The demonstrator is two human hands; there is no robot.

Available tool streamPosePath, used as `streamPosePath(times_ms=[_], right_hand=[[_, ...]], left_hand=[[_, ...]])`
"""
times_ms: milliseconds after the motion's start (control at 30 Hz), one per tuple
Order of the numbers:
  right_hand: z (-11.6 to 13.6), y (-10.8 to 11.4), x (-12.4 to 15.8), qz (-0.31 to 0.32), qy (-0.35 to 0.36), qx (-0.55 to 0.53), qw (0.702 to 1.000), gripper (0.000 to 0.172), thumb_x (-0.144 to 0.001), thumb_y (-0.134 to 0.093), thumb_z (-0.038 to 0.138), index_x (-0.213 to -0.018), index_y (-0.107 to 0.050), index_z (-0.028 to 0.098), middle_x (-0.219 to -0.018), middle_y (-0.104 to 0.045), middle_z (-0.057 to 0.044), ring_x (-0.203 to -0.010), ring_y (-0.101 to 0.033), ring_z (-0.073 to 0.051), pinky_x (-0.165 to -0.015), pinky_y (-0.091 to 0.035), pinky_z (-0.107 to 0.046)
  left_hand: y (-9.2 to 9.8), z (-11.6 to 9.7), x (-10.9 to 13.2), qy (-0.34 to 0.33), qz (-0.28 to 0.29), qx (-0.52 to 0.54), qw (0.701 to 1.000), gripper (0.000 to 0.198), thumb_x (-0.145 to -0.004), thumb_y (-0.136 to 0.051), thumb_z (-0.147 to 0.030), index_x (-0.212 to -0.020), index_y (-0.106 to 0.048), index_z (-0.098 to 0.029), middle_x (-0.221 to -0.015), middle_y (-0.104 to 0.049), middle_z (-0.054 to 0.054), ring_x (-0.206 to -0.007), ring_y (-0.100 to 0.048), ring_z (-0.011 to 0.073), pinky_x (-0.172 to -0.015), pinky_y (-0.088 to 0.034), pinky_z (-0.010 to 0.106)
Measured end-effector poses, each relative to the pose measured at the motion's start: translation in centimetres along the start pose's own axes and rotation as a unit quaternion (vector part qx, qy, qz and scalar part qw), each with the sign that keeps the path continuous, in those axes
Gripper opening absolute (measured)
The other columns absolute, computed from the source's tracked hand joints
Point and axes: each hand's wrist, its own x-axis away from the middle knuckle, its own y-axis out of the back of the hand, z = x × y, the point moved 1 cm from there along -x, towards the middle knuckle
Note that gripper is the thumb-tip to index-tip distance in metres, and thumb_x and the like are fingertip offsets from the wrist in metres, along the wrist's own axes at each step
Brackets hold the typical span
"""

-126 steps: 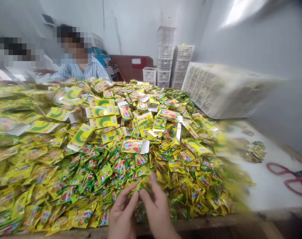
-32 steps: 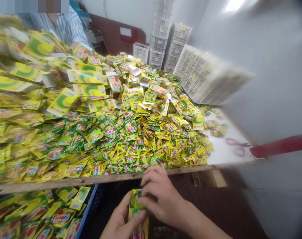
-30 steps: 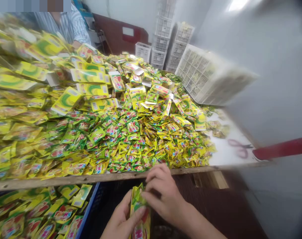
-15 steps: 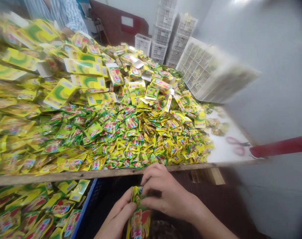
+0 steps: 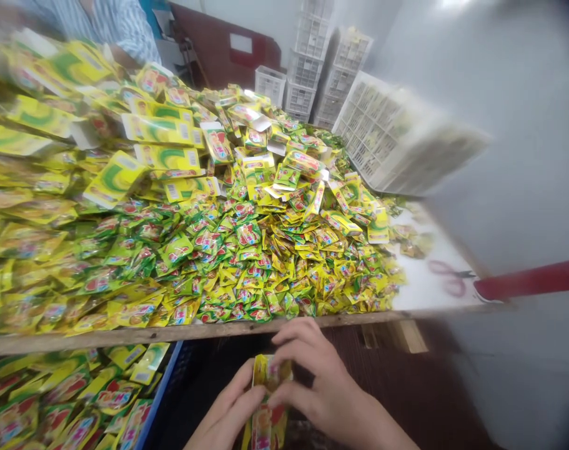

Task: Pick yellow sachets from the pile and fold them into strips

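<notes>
Below the table's front edge my left hand [image 5: 237,403] is closed around an upright small yellow and green box [image 5: 268,428] with red fruit printed on it. My right hand [image 5: 307,378] is at the top of this box, its fingers curled on a small shiny yellow packet [image 5: 264,370] at the opening. The fingertips are slightly blurred, and how far the packet sits inside the box is hidden. Just beyond my hands, a heap of small green and yellow packets [image 5: 247,234] reaches the table edge.
Open cartons [image 5: 165,128] lie over the heap's back and left. A blue crate [image 5: 165,390] of filled boxes stands lower left. Pink scissors [image 5: 448,278] and a red-handled object [image 5: 532,279] lie at the right. White crates [image 5: 373,131] stand behind; a person in a striped sleeve [image 5: 125,28] is across the table.
My right hand's fingers have shifted slightly down at the box top, and a yellow packet shows there in place of a greener one. Both hands and the box are slightly further right.
</notes>
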Motion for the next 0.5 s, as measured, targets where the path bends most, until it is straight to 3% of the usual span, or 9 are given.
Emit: streamPosePath(times_ms=[233, 433, 500], right_hand=[[-0.9, -1.0, 1.2, -0.042, -0.013, 0.0, 0.999, 0.046, -0.064, -0.086, 0.012, -0.104, -0.064, 0.022, -0.114, -0.058, -0.005, -0.111, -0.05, -0.022, -0.099, -0.041, -0.036], [-1.0, -1.7, 1.9, 0.028, -0.032, -0.04, 0.998, 0.029, -0.069, -0.084, 0.02, -0.094, -0.072, 0.024, -0.113, -0.059, -0.004, -0.111, -0.05, -0.021, -0.095, -0.043, -0.035], [-1.0, -1.6, 2.1, 0.018, -0.058, -0.078, 0.995, 0.026, -0.071, -0.083, 0.024, -0.095, -0.074, 0.025, -0.113, -0.06, -0.005, -0.11, -0.052, -0.022, -0.095, -0.044, -0.036]], left_hand=[[0.5, 0.1, -0.2, 0.002, 0.077, -0.007, 0.997, 0.047, -0.087, -0.064, -0.035, -0.134, -0.054, -0.037, -0.138, -0.058, -0.004, -0.132, -0.045, 0.0255, -0.109, -0.038, 0.033], [0.5, 0.6, -0.1, 0.005, 0.101, 0.033, 0.994, 0.047, -0.085, -0.067, -0.033, -0.131, -0.057, -0.029, -0.13, -0.064, 0.003, -0.123, -0.054, 0.0285, -0.103, -0.043, 0.038], [0.5, 0.5, 0.0, 0.006, 0.089, 0.042, 0.995, 0.05, -0.082, -0.069, -0.033, -0.131, -0.058, -0.028, -0.128, -0.066, 0.004, -0.122, -0.054, 0.0289, -0.104, -0.042, 0.04]])
